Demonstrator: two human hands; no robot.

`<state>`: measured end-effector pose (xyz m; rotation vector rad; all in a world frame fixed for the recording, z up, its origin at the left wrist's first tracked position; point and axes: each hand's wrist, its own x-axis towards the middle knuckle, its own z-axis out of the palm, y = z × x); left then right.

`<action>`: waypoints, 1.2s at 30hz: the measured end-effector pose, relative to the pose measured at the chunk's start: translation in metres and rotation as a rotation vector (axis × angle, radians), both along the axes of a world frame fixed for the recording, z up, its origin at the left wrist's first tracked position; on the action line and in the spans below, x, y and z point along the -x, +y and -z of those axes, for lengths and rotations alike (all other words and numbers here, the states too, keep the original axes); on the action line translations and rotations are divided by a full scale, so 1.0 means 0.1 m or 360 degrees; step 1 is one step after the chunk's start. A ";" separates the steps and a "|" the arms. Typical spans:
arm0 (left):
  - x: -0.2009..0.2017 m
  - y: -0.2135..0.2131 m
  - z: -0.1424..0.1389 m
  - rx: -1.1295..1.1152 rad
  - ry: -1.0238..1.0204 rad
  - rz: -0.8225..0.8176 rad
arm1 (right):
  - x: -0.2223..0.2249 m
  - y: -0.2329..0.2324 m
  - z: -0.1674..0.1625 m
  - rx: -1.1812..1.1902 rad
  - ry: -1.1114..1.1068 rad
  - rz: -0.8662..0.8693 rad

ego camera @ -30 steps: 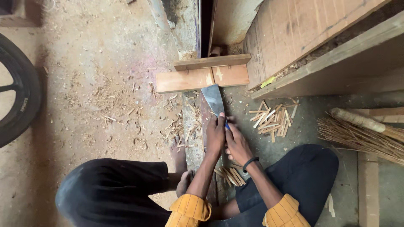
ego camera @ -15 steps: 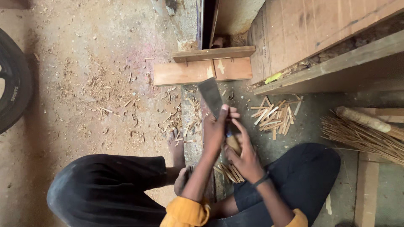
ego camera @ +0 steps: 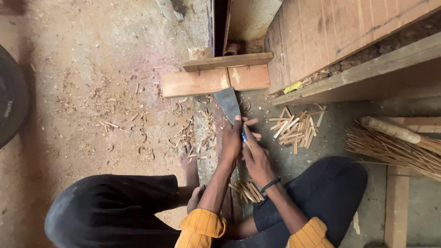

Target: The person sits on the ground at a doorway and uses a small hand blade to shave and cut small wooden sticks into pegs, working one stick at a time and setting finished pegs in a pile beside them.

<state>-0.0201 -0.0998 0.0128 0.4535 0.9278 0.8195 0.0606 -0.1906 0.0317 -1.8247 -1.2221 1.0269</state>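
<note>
I sit on the ground with my legs apart. My left hand [ego camera: 231, 141] is closed around the base of a broad grey knife blade [ego camera: 228, 104] that points away from me; a bit of blue handle [ego camera: 244, 135] shows beside it. My right hand [ego camera: 256, 158] presses against the left one, fingers pinched on a thin wooden stick [ego camera: 248, 146] held at the blade. A small bundle of split sticks [ego camera: 248, 191] lies between my legs. A loose pile of cut sticks [ego camera: 294, 127] lies to the right of the blade.
A wooden block with a raised batten [ego camera: 216, 79] lies just beyond the blade tip. Shavings [ego camera: 138, 115] litter the dirt at left, near a tyre [ego camera: 11, 98]. A straw broom [ego camera: 395, 144] lies at right below wooden planks [ego camera: 358, 73]. My bare foot [ego camera: 188, 160] rests left of my hands.
My right hand slid down toward my lap half a second ago and is now back up against my left hand at the knife. The blade stays pointed at the wooden block.
</note>
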 end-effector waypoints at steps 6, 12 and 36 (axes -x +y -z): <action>-0.03 0.02 0.10 0.0051 0.0129 0.0101 | -0.01 0.06 -0.04 -0.0137 -0.0239 -0.0061; -0.06 0.16 0.15 -0.0049 0.0359 0.0137 | 0.02 0.20 -0.11 0.0024 -0.0286 -0.0011; -0.11 0.01 0.00 -0.0226 0.0366 0.0158 | 0.09 0.05 -0.50 -0.0117 -0.0122 0.0112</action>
